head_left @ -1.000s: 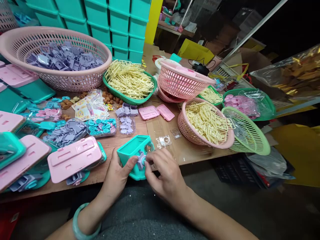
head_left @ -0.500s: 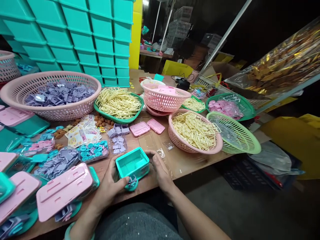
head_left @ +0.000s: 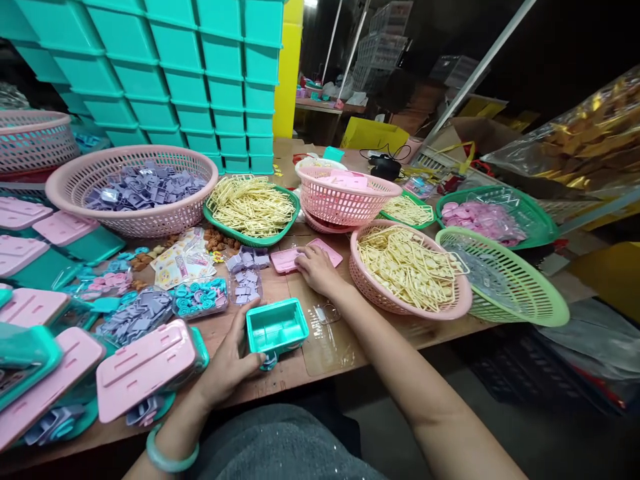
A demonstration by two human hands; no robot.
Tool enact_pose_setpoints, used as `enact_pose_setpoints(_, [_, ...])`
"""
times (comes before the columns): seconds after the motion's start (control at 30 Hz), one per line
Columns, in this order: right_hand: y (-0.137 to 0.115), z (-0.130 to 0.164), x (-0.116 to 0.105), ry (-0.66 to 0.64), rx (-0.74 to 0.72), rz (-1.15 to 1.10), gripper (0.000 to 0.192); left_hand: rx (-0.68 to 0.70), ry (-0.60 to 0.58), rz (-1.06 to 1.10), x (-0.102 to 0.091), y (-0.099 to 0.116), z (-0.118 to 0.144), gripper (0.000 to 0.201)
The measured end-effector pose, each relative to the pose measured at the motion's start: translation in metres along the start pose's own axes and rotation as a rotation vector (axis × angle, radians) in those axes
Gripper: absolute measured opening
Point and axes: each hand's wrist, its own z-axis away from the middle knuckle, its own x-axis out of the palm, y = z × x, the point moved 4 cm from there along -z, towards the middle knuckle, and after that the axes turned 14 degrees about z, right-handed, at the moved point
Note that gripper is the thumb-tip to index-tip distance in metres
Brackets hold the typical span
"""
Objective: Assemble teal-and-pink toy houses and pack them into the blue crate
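Note:
A small teal plastic box [head_left: 277, 327] sits open side up on the wooden table near its front edge. My left hand [head_left: 231, 363] grips the box's left side, thumb at its lower front by a purple part. My right hand [head_left: 315, 267] is stretched out farther back, fingers resting on two small pink lids [head_left: 289, 260] that lie flat between the baskets. Small clear plastic pieces [head_left: 327, 312] lie just right of the box.
A big pink basket of purple parts [head_left: 137, 190] stands at back left. Cream wire clips fill a green tray [head_left: 251, 205] and a pink basket [head_left: 407, 268]. An empty green basket [head_left: 503, 283] overhangs the right edge. Pink lids [head_left: 145, 367] crowd the left. Teal bins [head_left: 175, 73] are stacked behind.
The box went from being worked on in both hands to resting on the table. My right hand left it and reached back to the small pink lids. My left hand stayed on the box.

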Motion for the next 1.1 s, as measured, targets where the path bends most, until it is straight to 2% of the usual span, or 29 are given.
enact_pose_setpoints(0.13, [-0.010, 0.018, -0.004, 0.010, -0.045, -0.043, 0.008, -0.004, -0.054, -0.117, -0.002, -0.002, 0.005, 0.087])
enact_pose_setpoints(0.23, [-0.022, 0.014, -0.019, 0.082, -0.052, -0.087, 0.008, 0.110, 0.065, -0.345, -0.004, 0.003, 0.019, 0.087])
enact_pose_setpoints(0.33, [-0.033, -0.016, -0.037, 0.192, -0.020, -0.071, 0.014, 0.258, 0.158, -0.428, 0.007, 0.018, 0.026, 0.076])
enact_pose_setpoints(0.4, [-0.037, -0.049, -0.046, 0.233, 0.024, -0.026, 0.018, 0.275, 0.153, -0.369, 0.021, 0.033, 0.018, 0.066])
enact_pose_setpoints(0.5, [-0.037, -0.098, -0.049, 0.233, 0.081, 0.015, 0.017, 0.196, 0.123, -0.133, 0.041, 0.058, -0.009, 0.055])
enact_pose_setpoints(0.57, [-0.035, -0.117, -0.048, 0.226, 0.102, 0.022, 0.015, 0.139, 0.120, 0.034, 0.048, 0.072, -0.029, 0.051])
enact_pose_setpoints(0.67, [-0.031, -0.118, -0.046, 0.228, 0.077, 0.016, 0.016, 0.105, 0.182, 0.179, 0.044, 0.080, -0.047, 0.045])
enact_pose_setpoints(0.8, [-0.026, -0.103, -0.043, 0.251, 0.035, 0.005, 0.018, 0.061, 0.283, 0.330, 0.037, 0.070, -0.059, 0.038])
enact_pose_setpoints(1.0, [-0.018, -0.122, -0.045, 0.278, 0.065, 0.012, 0.025, 0.026, 0.253, 0.429, 0.051, 0.061, -0.070, 0.039])
enact_pose_setpoints(1.1, [-0.025, -0.108, -0.051, 0.341, 0.020, -0.013, 0.021, 0.042, 0.281, 0.449, 0.050, 0.064, -0.069, 0.035])
